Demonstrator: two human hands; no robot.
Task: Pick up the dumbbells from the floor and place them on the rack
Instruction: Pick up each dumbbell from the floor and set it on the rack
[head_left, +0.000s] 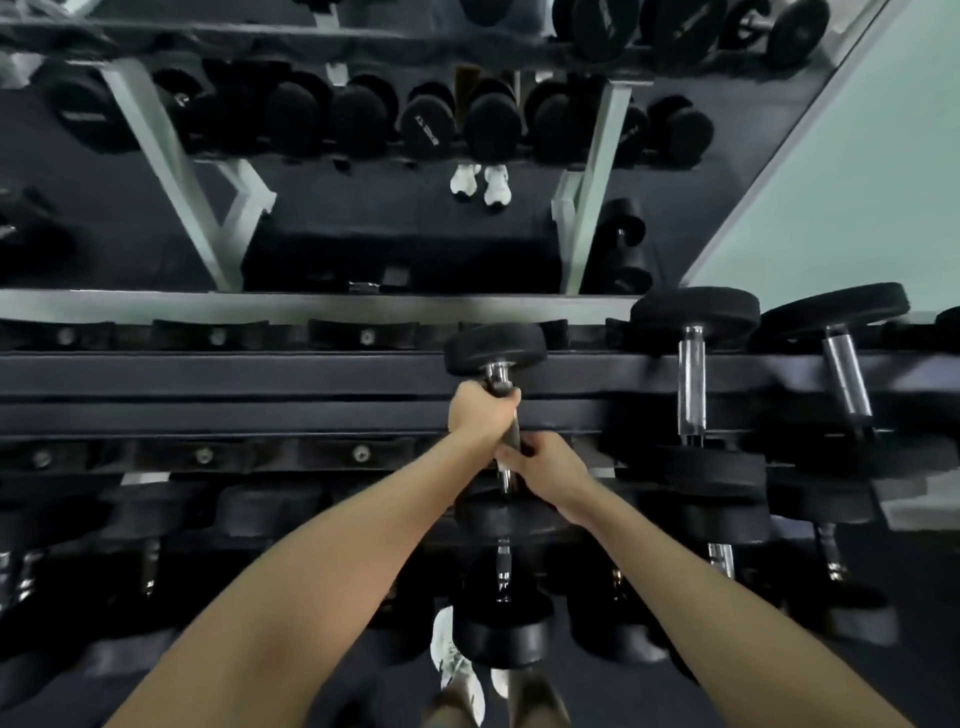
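A black round-headed dumbbell (496, 349) with a chrome handle lies across the top tier of the rack (260, 376), its far head over the back rail and its near head below my hands. My left hand (480, 413) grips the far part of the handle. My right hand (545, 462) grips the near part of the same handle. Both arms reach forward from the bottom of the view.
Two larger dumbbells (693, 384) (844, 364) lie on the same tier to the right. Several more dumbbells (501, 629) sit on the lower tier beneath my arms. A mirror (363, 208) behind the rack reflects it. My white shoes (457, 670) stand on the dark floor.
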